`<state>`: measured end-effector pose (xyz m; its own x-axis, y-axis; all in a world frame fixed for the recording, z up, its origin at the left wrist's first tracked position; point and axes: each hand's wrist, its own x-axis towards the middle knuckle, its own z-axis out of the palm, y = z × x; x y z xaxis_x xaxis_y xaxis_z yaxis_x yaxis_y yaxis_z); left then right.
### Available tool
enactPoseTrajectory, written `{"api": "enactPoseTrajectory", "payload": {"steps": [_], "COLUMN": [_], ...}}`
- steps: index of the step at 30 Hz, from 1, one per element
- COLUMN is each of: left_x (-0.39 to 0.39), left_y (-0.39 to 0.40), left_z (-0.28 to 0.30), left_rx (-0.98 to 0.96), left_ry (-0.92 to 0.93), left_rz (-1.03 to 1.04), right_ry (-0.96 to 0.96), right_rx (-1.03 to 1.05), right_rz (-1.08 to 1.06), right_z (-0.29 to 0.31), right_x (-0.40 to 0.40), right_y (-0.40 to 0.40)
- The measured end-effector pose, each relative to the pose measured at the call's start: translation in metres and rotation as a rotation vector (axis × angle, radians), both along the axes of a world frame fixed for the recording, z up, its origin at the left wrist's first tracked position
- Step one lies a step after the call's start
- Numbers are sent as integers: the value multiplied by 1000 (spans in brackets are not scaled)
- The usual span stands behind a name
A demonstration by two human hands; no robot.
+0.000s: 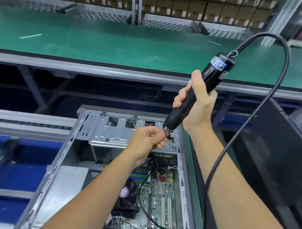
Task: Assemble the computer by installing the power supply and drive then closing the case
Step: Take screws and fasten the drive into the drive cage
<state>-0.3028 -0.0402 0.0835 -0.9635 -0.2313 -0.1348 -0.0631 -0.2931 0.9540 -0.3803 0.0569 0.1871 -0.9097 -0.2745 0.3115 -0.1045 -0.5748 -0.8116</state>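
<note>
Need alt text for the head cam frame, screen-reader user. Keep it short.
A person's right hand grips a corded black electric screwdriver, its tip angled down at the silver drive cage of an open computer case, while the left hand pinches at the tip. Motherboard and CPU fan show inside; a green conveyor belt runs behind.

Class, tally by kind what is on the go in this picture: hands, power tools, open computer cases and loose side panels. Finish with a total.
Hands: 2 (left hand, right hand)
Electric screwdriver: 1
Open computer case: 1
Black side panel: 1
Total: 5
</note>
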Motion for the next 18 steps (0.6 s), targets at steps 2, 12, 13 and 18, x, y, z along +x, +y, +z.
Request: {"api": "enactPoseTrajectory", "payload": {"steps": [2,12,13,18], "left_x": [0,-7,-8,-14], "left_y": [1,22,25,34], "left_z": [-1,-8,-9,-13], "left_rx": [-3,-25,-17,-50], "left_ry": [4,25,30,36], "left_rz": [1,88,110,197], "right_ry": [-9,-4,-11,-20], "right_rx": [0,10,7,1], "right_rz": [-5,9,8,-11], "right_z": [-1,-5,-5,-7], "right_x": [-2,-12,-13,-19], "right_y": [1,13,15,20]}}
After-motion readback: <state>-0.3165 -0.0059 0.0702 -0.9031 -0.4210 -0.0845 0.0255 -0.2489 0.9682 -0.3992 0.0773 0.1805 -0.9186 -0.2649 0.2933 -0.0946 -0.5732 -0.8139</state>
